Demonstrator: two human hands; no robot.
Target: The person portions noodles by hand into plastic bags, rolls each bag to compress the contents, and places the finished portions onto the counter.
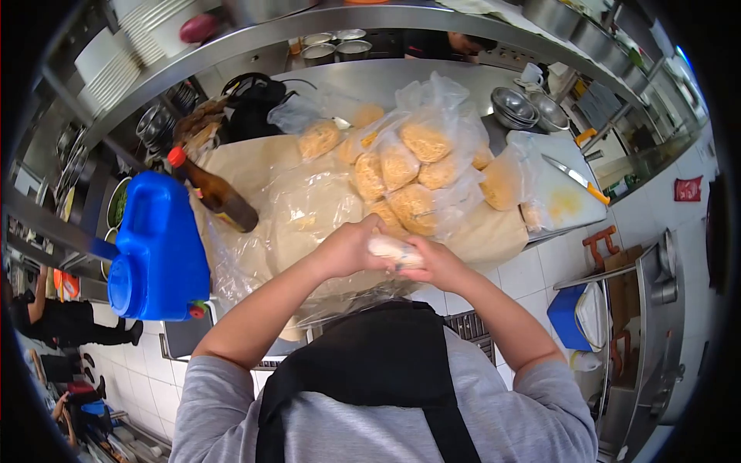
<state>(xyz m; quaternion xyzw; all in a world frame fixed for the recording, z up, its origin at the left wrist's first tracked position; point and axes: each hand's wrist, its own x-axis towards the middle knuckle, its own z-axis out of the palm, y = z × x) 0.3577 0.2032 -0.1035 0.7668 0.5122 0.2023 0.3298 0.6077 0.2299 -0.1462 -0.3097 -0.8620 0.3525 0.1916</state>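
Between my two hands is a small pale bundle [395, 251], held just above the front of the table. My left hand [353, 248] grips its left end, with the fingers closed round it. On the other end my right hand [434, 264] is closed as well. Just beyond my hands lies a pile of clear plastic bags filled with crumbly orange-yellow food [414, 207]. Brown paper [231, 166] covers the table, and a clear plastic sheet [305, 208] lies over part of it, left of the pile.
A blue jug [158, 247] and a brown bottle with a red cap [220, 197] stand at the left. On the right, a knife [567, 171] rests on a white board [544, 150]. Metal bowls [515, 106] sit behind. A person [444, 46] is across the counter.
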